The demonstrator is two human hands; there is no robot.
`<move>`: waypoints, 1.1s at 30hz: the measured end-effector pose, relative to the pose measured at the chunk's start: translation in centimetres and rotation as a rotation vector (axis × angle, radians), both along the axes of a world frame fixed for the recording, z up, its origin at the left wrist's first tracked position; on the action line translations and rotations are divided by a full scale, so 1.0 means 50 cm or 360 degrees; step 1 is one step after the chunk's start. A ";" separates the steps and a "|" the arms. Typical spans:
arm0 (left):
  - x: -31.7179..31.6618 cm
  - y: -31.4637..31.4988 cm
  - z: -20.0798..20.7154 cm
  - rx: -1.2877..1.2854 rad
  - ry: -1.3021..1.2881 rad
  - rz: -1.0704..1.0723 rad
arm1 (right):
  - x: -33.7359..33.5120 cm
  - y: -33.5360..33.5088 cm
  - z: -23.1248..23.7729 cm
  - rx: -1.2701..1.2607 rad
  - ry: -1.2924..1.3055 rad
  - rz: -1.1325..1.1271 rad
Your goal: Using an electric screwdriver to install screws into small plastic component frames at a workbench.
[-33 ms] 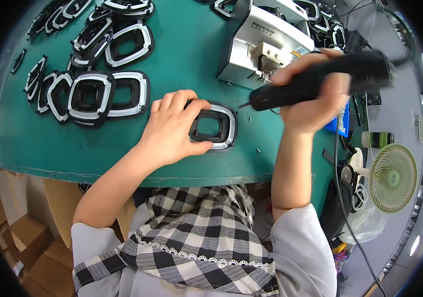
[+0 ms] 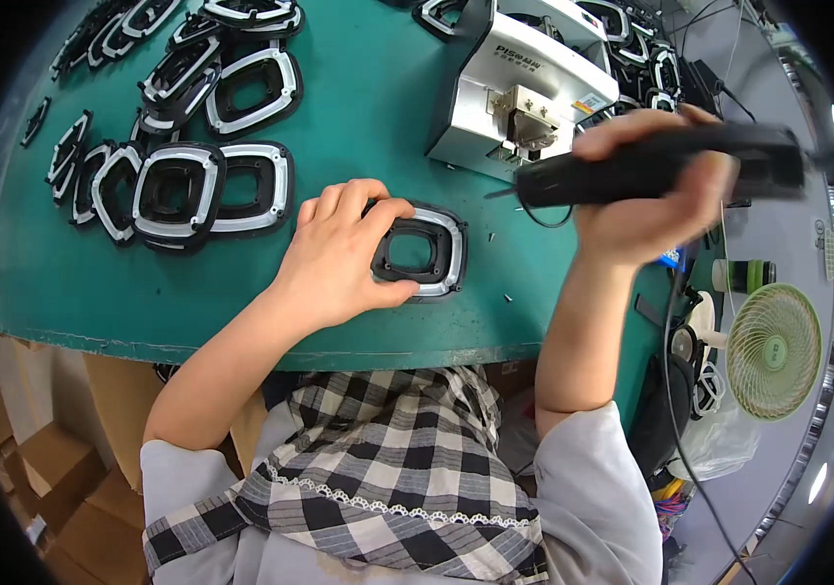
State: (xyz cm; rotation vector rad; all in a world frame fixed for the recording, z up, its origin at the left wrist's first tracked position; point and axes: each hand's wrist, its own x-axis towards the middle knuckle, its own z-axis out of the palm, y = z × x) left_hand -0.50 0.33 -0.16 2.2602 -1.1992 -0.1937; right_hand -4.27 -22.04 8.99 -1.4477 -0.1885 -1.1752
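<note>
My left hand (image 2: 334, 249) presses a rounded-square frame (image 2: 455, 255), black with a silver band, flat on the green table. Its thumb and fingers grip the frame's left side, and the wide opening in the middle shows the tabletop. To the right, my right hand (image 2: 646, 229) is wrapped round a black corded electric screwdriver (image 2: 621, 175), somewhat blurred. The tool is held in the air, nearly level, its thin bit pointing left, above and right of the frame and apart from it. Two small screws, one (image 2: 492, 237) farther off and another (image 2: 508, 298) nearer, lie right of the frame.
A silver metal machine (image 2: 480, 127) stands beyond the screwdriver. Similar frames (image 2: 179, 229) lie piled at the left, with more at the far right. A blue tray (image 2: 670, 258) sits partly behind my right wrist. A green fan (image 2: 775, 351) and a green-banded jar (image 2: 743, 276) are at the right.
My right hand has moved to the right with the screwdriver, drawing its bit slightly away from the frame. The left hand and the frame have stayed in place.
</note>
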 end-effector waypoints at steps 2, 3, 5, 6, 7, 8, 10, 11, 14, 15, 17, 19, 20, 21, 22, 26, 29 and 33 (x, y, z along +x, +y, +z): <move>-0.003 -0.003 0.000 -0.0013 -0.0006 -0.0007 | -0.005 -0.030 0.060 -0.0091 -0.0173 -0.0158; -0.004 -0.002 -0.002 -0.0018 -0.0010 -0.0002 | 0.005 -0.041 0.073 -0.0124 -0.0282 -0.0192; -0.006 -0.001 -0.004 -0.0068 -0.0011 0.0013 | 0.023 -0.032 0.087 -0.0267 -0.0269 -0.0250; -0.006 0.001 -0.005 -0.0113 -0.0011 0.0033 | 0.033 -0.029 0.084 -0.0321 -0.0320 -0.0200; -0.005 0.004 -0.003 -0.0114 -0.0008 0.0036 | 0.024 -0.027 0.085 -0.0521 -0.0037 -0.0372; -0.003 0.008 0.003 -0.0127 0.0004 0.0057 | 0.031 -0.026 0.080 -0.0522 -0.0045 -0.0356; -0.002 0.019 0.017 -0.0045 0.0043 0.0083 | 0.045 -0.011 0.067 -0.0429 -0.0028 -0.0327; -0.002 0.021 0.014 -0.0044 0.0046 0.0088 | 0.045 -0.007 0.064 -0.0428 -0.0026 -0.0322; -0.001 0.028 0.006 -0.0060 0.0017 0.0098 | 0.047 0.003 0.055 -0.0390 -0.0086 -0.0333; 0.002 0.028 0.006 -0.0051 0.0034 0.0080 | 0.044 0.003 0.055 -0.0387 -0.0083 -0.0322; 0.004 0.029 0.002 -0.0038 0.0059 0.0072 | 0.032 0.013 0.057 -0.0364 0.0132 -0.0172; 0.004 0.028 -0.001 -0.0075 0.0061 0.0046 | 0.034 0.044 0.036 -0.0155 0.0117 -0.0129; 0.003 0.028 0.004 -0.0071 0.0088 0.0035 | 0.028 0.056 0.024 -0.0073 0.0105 -0.0054; 0.004 0.030 0.005 -0.0068 0.0089 0.0056 | 0.021 0.066 0.015 0.0010 0.0092 0.0023; 0.005 0.029 0.004 -0.0068 0.0103 0.0045 | 0.015 0.077 0.012 -0.0111 0.0265 0.0025; 0.005 0.031 -0.004 -0.0097 0.0045 0.0048 | 0.045 0.141 -0.010 -0.0350 0.0289 0.0193; 0.005 0.032 -0.009 -0.0090 0.0006 0.0043 | 0.060 0.170 -0.026 -0.0266 0.0230 0.0301; 0.009 0.037 -0.011 -0.0042 0.0042 0.0025 | 0.072 0.193 -0.045 -0.0208 0.0249 0.0257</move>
